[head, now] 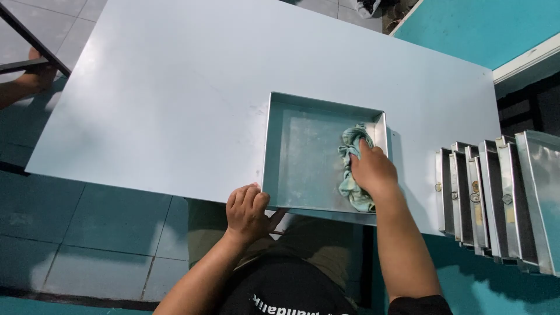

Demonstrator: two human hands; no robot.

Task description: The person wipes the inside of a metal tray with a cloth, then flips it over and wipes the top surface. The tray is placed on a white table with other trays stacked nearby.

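Observation:
A square metal baking tray (303, 111) lies on a pale metal table (175, 99), overhanging the near edge. My right hand (372, 170) presses a light green cloth (352, 140) against the tray's inside, along its right wall. My left hand (246, 211) grips the tray's near left corner, fingers curled over the rim.
Several metal trays (496, 198) stand on edge in a row at the table's right end. A teal tiled floor (87, 233) lies below. Another person's foot (41, 73) and a dark frame show at the far left. A teal wall (478, 23) is at the top right.

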